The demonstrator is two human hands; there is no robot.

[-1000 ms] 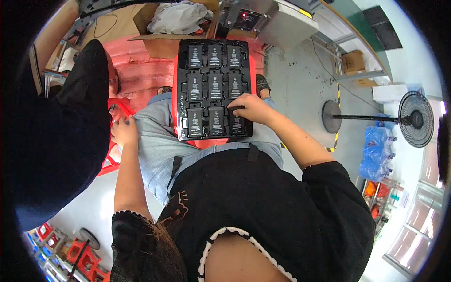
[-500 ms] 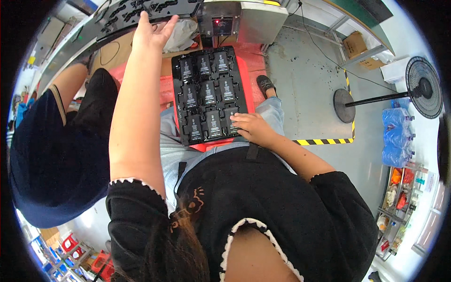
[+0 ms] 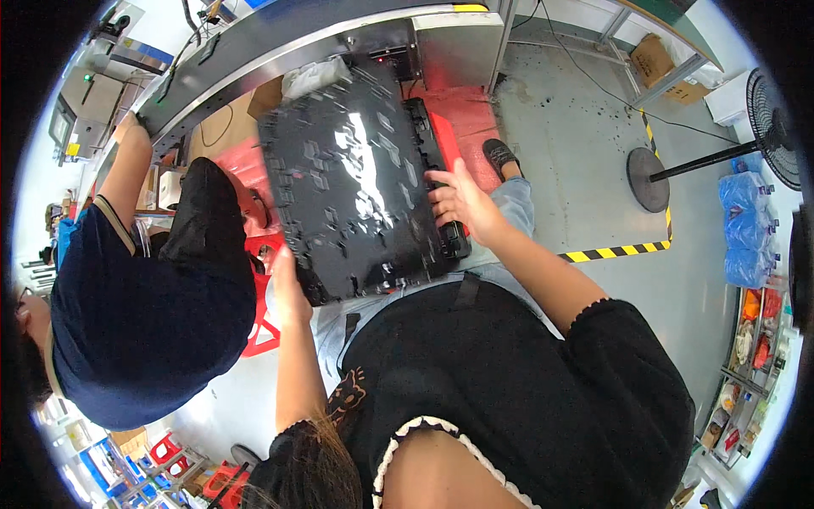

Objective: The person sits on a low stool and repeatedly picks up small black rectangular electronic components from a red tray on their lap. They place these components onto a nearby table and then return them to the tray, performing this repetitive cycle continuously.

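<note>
A glossy black plastic tray (image 3: 331, 195) with molded shapes hangs tilted over my lap, smeared by motion. At its lower left corner, my left hand (image 3: 291, 293) grips the edge, with some fingers hidden. My right hand (image 3: 465, 208) is at the opposite side, its fingers spread and their tips against the tray's right edge. Beneath lies another black tray (image 3: 456, 242), showing only along its right side. The flat black battery-like packs seen in it earlier are covered now.
A seated person in dark blue (image 3: 153, 297) is close on my left, one arm at the metal bench (image 3: 195, 110). Red material (image 3: 443, 136) shows beside the lower tray. To the right stand a black fan (image 3: 649, 180) and blue-wrapped bottles (image 3: 748, 229).
My left hand has come back from the bench, bringing the glossy tray over the filled one. My right hand has shifted from the packs up to the tray's right side.
</note>
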